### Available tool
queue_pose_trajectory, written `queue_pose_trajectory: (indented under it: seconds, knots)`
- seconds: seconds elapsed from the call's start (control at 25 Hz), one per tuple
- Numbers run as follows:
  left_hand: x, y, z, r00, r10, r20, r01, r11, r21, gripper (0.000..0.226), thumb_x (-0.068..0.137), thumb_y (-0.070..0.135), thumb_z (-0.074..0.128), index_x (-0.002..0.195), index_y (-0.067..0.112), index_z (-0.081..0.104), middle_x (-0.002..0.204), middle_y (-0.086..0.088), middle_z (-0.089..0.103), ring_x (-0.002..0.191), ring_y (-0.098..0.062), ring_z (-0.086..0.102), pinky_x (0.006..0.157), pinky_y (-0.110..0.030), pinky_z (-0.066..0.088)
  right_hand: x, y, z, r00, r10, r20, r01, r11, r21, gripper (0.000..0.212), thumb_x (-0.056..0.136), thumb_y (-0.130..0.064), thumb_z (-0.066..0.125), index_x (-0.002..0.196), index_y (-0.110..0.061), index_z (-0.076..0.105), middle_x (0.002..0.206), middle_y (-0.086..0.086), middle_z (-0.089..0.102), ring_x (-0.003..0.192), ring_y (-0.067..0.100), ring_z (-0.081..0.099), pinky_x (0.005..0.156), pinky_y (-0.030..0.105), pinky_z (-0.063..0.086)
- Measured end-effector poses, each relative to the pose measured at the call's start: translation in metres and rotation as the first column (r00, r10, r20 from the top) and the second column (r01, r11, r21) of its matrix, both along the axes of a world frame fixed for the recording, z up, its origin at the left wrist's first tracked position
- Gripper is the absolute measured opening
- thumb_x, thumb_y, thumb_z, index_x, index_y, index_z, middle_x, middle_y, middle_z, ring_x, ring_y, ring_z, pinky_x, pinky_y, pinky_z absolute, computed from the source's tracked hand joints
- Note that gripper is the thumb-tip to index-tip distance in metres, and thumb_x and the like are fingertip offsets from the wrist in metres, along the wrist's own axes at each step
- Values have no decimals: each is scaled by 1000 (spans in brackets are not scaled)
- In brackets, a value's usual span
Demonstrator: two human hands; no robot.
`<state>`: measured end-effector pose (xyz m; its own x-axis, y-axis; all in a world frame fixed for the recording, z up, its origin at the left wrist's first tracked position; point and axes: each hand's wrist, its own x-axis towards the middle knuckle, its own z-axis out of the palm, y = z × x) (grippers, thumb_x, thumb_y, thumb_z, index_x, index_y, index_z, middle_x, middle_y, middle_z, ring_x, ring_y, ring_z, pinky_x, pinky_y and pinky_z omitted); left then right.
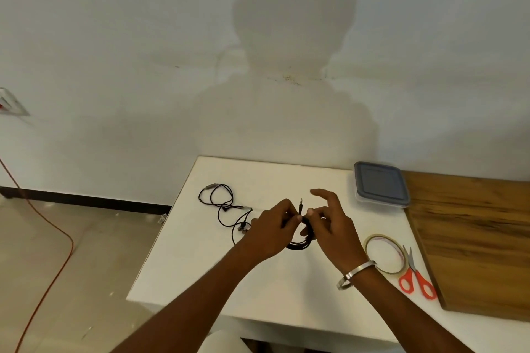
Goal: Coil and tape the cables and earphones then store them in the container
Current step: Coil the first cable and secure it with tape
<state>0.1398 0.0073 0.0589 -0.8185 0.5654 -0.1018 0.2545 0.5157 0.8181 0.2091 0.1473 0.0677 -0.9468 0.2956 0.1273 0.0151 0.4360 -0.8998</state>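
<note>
While loose earphones (226, 206) lie left on the white table (286, 289), left hand (272, 233) and right hand (334, 226) pinch a coiled black cable (299, 245), jack upright, right index raised.

A white rectangular table (275, 289) stands against the wall. On it lie loose black wired earphones (223, 206) at the left, a lidded grey-blue plastic container (380, 184) at the back right, a clear tape roll (385, 253) and orange-handled scissors (416, 278) just beside it.

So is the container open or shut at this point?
Shut. The grey lid sits flat on the clear container at the table's far right; nothing is stored inside as far as the frame shows.
</note>
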Motion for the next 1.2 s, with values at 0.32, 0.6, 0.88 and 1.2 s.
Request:
queue_pose_trajectory:
  seconds: [0.32,0.6,0.88,1.2]
  knots:
    - [-24,43,-36,999,46,4,-45,993,-113,13,96,40,51,86,33,49,86,2,71,86,-15,65,91,-38,41,-35,35,-44,978,-1,210,-95,890,446,34,94,-15,52,129,-14,54,118,7,63,105,19,60,88,18,44]
    - [-43,70,-62,973,31,-228,-92,961,-260,19,94,31,54,105,20,63,110,1,58,107,-18,51,88,-38,30,-57,68,-71,954,-135,269,-90,725,683,23,93,-29,53,107,-16,65,106,2,52,83,15,55,72,21,49]
    - [-56,83,-79,968,177,-179,-209,962,-179,15,92,35,53,103,25,56,97,6,68,100,-15,59,86,-37,30,-76,76,-79,932,-169,320,-24,854,520,22,90,-21,59,109,-10,57,94,12,68,82,24,63,74,28,49]
    - [-60,86,-83,964,172,-202,-209,961,-180,37,90,38,58,123,21,54,122,0,51,114,-21,47,94,-40,36,-92,85,-89,902,-295,316,98,851,516,19,88,-22,62,98,-6,61,96,13,66,85,25,61,73,29,47]
